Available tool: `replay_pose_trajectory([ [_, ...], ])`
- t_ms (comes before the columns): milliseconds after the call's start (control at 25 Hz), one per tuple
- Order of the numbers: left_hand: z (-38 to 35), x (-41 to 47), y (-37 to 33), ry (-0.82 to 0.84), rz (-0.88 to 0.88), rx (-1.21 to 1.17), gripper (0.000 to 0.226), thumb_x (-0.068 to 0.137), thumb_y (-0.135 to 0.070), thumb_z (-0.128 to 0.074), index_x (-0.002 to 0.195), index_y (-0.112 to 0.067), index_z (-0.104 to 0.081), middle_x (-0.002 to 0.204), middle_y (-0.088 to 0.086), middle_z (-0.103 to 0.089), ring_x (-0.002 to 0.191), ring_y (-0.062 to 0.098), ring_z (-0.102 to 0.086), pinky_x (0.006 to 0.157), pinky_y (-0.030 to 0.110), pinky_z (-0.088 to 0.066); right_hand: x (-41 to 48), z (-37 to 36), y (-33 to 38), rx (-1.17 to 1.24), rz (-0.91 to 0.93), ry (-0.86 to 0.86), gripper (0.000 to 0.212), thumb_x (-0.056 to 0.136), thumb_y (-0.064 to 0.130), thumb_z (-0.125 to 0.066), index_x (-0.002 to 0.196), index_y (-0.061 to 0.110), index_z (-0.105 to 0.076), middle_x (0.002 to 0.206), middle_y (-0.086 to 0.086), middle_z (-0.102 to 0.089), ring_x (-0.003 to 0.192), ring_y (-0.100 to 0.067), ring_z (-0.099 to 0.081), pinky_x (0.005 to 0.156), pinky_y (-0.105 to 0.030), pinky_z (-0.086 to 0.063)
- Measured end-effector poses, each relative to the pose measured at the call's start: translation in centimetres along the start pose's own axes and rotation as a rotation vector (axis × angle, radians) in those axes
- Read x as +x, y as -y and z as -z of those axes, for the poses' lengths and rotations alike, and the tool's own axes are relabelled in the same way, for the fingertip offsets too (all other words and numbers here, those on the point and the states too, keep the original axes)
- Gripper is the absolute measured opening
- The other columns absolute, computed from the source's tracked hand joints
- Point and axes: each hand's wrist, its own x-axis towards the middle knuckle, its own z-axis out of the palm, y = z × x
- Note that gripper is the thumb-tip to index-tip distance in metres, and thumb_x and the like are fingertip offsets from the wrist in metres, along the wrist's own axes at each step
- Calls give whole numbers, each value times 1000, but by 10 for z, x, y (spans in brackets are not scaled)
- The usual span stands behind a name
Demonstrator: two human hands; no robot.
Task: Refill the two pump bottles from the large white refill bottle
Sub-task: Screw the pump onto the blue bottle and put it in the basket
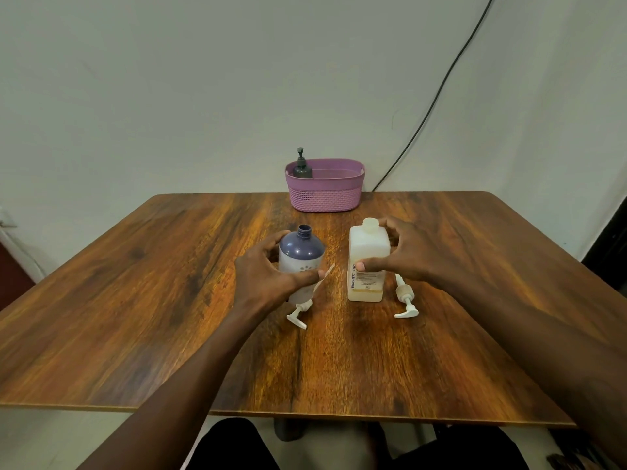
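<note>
White plastic and square-shouldered, the labelled bottle [368,245] stands upright on the bench [135,283], a little right of the middle, with a shallow layer of pale yellowish liquid at its bottom; whether its short wide neck is capped or open I cannot tell. The right hand [403,252] grips it from the right side, thumb laid across the front over the top of the label and fingers curled round the shoulder behind. Just beside it to the left, and apart from it, is the purple round bottle [301,247], its dark neck open and without a pump. The left hand [268,276] holds this one from the left, fingers wrapped round the back and thumb pressed across the pale lower front, where a loose strip of label sticks out to the right. Two white pump heads lie flat on the wood, one [298,315] at the foot of the purple bottle, the other [405,300] just right of the white bottle under the right wrist. At the far edge of the bench sits a mauve woven-pattern basket [324,195], and a dark grey pump bottle [302,166] stands in its left end. A black cable [437,93] runs down the pale wall behind.
</note>
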Motion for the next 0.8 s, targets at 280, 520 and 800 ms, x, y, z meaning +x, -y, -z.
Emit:
replay_pose_trajectory([
  [280,12,-4,7,-16,-5,0,79,55,-63,-86,125,-36,-60,112,-15,-69,99,3,-67,81,25,-58,-8,6,27,-195,130,-69,111,63,64,-85,154,29,-33,158,-3,-42,137,-25,-46,101,-27,-36],
  [520,36,-9,26,-52,49,40,80,60,-48,-92,130,-24,-63,117,-11,-68,100,5,-64,77,11,-50,-6,-36,60,-219,619,-39,40,82,26,-83,120,22,-72,125,0,-72,119,-16,-64,102,-41,-53],
  [800,54,-21,38,-51,91,51,79,59,-51,-93,129,-31,-63,116,-17,-67,102,-9,-60,84,21,-54,6,-106,57,-628,504,504,55,82,13,-75,132,31,-63,117,1,-70,101,-18,-68,81,-37,-61],
])
